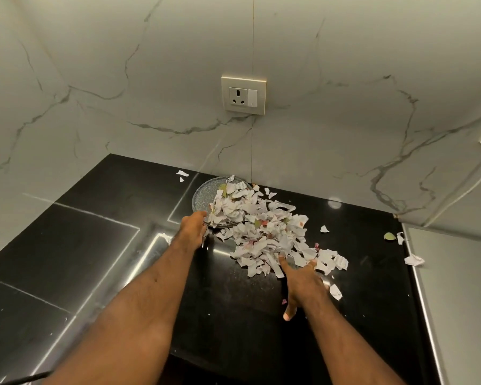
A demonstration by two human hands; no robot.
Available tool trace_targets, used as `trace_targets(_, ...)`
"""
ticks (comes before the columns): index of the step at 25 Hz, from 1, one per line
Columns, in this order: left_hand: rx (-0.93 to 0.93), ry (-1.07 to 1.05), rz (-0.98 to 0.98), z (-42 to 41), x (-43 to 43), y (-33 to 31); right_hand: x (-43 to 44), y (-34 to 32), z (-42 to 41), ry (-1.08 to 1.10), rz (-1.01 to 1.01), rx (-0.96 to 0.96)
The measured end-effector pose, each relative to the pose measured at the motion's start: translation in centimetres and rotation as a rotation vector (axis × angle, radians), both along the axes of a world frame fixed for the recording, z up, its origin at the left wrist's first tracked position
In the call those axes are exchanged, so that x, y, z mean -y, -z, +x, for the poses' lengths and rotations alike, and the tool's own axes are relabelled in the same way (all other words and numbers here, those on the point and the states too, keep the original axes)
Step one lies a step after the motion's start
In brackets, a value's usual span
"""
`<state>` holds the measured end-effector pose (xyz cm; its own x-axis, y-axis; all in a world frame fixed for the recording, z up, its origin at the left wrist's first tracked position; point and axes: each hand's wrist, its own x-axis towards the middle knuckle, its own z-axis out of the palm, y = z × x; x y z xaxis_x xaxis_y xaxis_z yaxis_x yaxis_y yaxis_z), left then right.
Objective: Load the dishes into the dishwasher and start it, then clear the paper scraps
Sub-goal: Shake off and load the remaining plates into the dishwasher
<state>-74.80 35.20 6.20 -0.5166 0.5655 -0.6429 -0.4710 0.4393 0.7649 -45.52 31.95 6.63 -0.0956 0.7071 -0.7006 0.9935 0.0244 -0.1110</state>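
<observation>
A big heap of torn white paper scraps (264, 232) lies on the black countertop (95, 245), spilling off a grey speckled plate (203, 194) near the back wall. My left hand (193, 229) grips the plate's near rim, and the plate looks tilted toward the heap. My right hand (300, 284) rests flat on the counter with fingers spread, its fingertips touching the near edge of the heap. Loose scraps (414, 259) lie scattered to the right and a few (182, 173) at the back left.
A marble wall with a power socket (244, 95) stands right behind the plate. The counter's right edge (417, 273) meets a pale surface. A greenish bit (389, 236) lies near that edge. A dark cable (25, 377) shows at the bottom left.
</observation>
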Motion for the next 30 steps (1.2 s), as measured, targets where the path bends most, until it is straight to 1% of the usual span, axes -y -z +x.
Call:
trace_targets(2, 0.022, -0.031, -0.01, -0.3, -0.9, 0.0, -0.6, 0.5, -0.3, 0.001, 0.004, -0.001)
trace_targets(6, -0.007, -0.064, -0.053, -1.4, -2.3, 0.5, -1.3, 0.9, -0.4, -0.028, 0.001, -0.007)
trace_targets(10, -0.124, -0.038, -0.161, -1.2, -3.2, 1.6, -1.4, 1.4, -0.6, -0.001, -0.004, -0.023)
trace_targets(12, -0.13, -0.036, -0.166, -1.2, -3.4, 1.6, -1.4, 1.4, -0.7, 0.056, -0.015, -0.038)
trace_targets(14, -0.092, -0.041, -0.152, -1.2, -3.6, 1.5, -1.6, 1.6, -0.7, 0.051, -0.017, -0.025)
trace_targets(16, -0.031, -0.031, -0.094, -1.1, -3.6, 0.8, -1.5, 1.8, -0.6, -0.014, -0.008, -0.002)
trace_targets(19, 0.038, -0.022, -0.027, -0.7, -2.6, -0.5, -1.4, 1.9, -0.6, -0.044, 0.008, 0.006)
trace_targets(23, 0.097, -0.039, 0.004, -1.1, 0.1, -0.8, -0.9, 1.5, -0.1, -0.097, 0.056, 0.019)
trace_targets(27, 0.164, -0.09, 0.042, -1.4, 3.3, -0.9, 0.0, 1.0, 0.3, -0.104, 0.081, 0.038)
trace_targets(30, 0.191, -0.105, 0.107, -1.3, 5.1, -1.5, 0.4, 0.6, 1.1, -0.137, 0.094, 0.0)
